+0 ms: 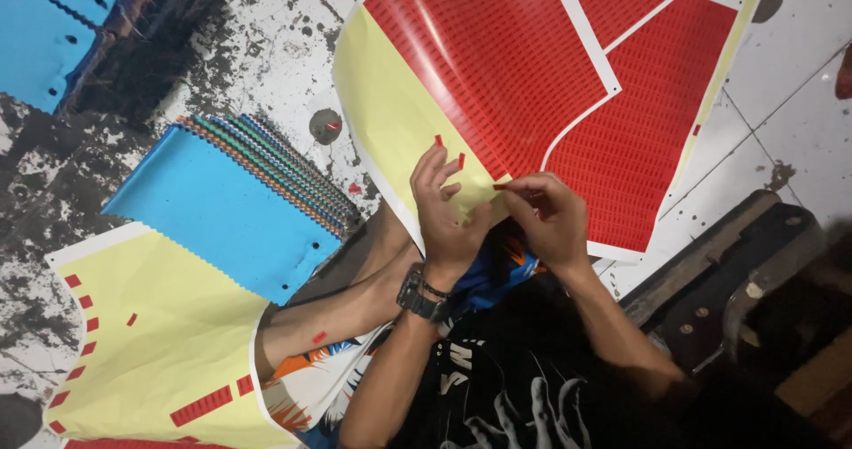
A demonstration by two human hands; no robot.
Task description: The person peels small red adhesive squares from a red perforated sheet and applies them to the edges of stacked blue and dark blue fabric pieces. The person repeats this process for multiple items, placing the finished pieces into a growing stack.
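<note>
A large sheet of small red stickers [524, 67] on yellow backing lies across my lap and the floor. My left hand [446, 211] rests on its lower yellow edge, fingers spread, with small red stickers stuck to two fingertips. My right hand [548, 216] pinches one small red sticker [502, 185] between thumb and forefinger, just right of the left hand. A dark watch sits on my left wrist.
A stack of blue zigzag-edged sheets [222, 205] with coloured edges lies to the left. A mostly peeled yellow backing sheet [151, 342] lies at lower left. More blue sheets [44, 32] sit at top left. A dark wooden object [737, 271] stands at right. The floor is stained white tile.
</note>
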